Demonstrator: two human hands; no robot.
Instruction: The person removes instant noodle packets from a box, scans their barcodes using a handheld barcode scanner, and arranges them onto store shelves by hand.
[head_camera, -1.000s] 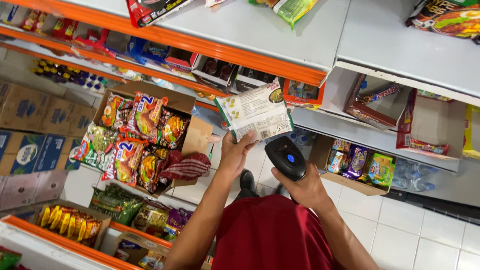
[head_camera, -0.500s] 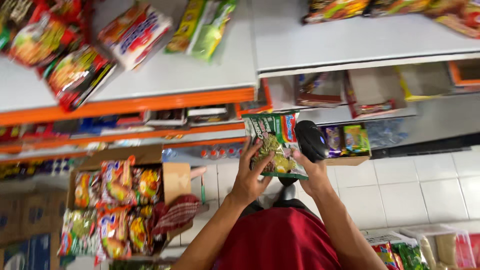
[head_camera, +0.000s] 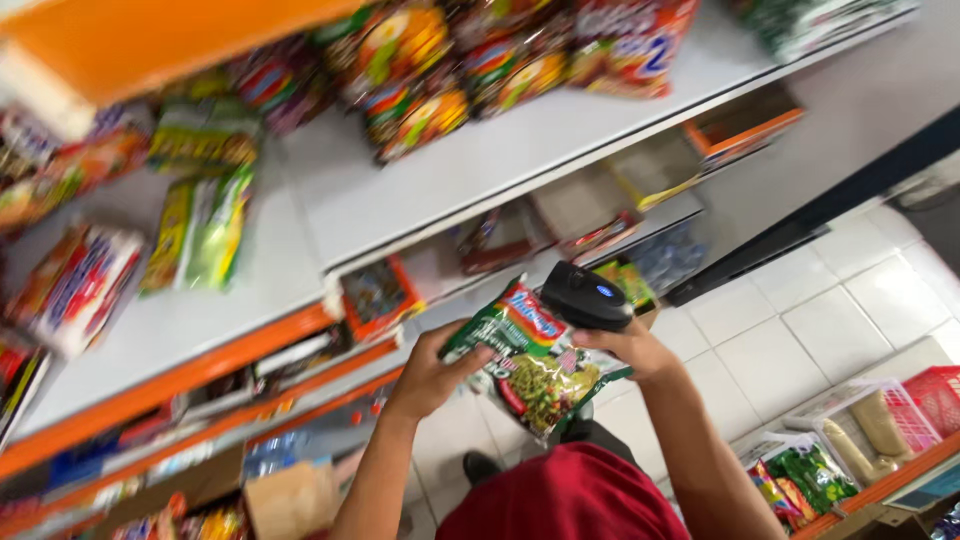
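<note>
Gripping a green noodle packet (head_camera: 535, 362) at frame centre, our left hand (head_camera: 432, 375) steadies it while our right hand (head_camera: 632, 345) clasps a black scanner (head_camera: 583, 297) over its top edge. We judge scanning underway; next, aim squarely at the barcode, white shelf (head_camera: 330, 215) above.

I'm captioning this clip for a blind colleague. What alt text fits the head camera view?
A person's left hand holds a green noodle packet while the right hand holds a black handheld scanner over it. White shelves with orange edges carry blurred snack packets above a white tiled floor.
</note>
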